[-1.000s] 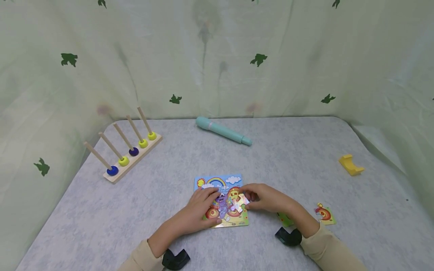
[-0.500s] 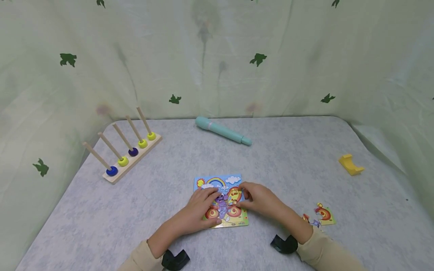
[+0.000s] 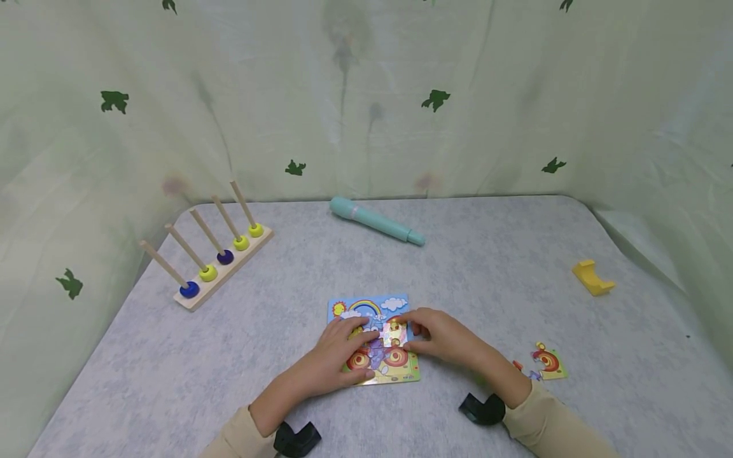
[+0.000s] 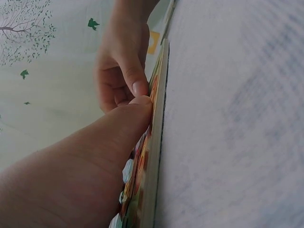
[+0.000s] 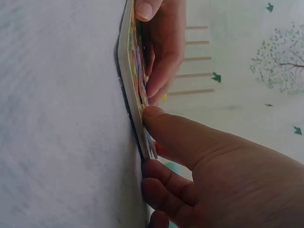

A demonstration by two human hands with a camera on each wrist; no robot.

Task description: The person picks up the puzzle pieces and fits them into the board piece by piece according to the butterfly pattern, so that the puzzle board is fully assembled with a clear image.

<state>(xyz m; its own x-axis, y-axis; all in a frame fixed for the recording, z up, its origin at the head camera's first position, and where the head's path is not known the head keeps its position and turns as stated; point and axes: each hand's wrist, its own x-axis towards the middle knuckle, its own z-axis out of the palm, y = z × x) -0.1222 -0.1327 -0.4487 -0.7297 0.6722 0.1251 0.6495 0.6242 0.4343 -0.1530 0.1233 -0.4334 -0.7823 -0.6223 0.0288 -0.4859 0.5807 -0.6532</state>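
In the head view, a square jigsaw puzzle [image 3: 372, 306] with a rainbow and a purple cartoon figure lies at the middle front of the table. My left hand [image 3: 338, 356] rests on its left half, fingers spread and one fingertip near the middle. On the right half sits a shiny puzzle piece [image 3: 394, 334], which my right hand [image 3: 443, 337] pinches between thumb and index finger. The right wrist view shows the right thumb [image 5: 156, 116] over the puzzle's edge, other fingers curled beside it. The left wrist view shows the left thumb [image 4: 137, 107] on the near edge.
Loose puzzle pieces [image 3: 551, 364] lie right of the right forearm. A yellow curved block [image 3: 593, 278] sits farther right. At the back lies a teal pen-shaped toy [image 3: 378, 221]. A wooden peg rack [image 3: 229, 270] with yellow and blue beads stands at left.
My right hand has moved slightly left over the puzzle, bringing the shiny piece from the right edge inward. The left index finger has shifted toward that piece; the left palm has stayed put.
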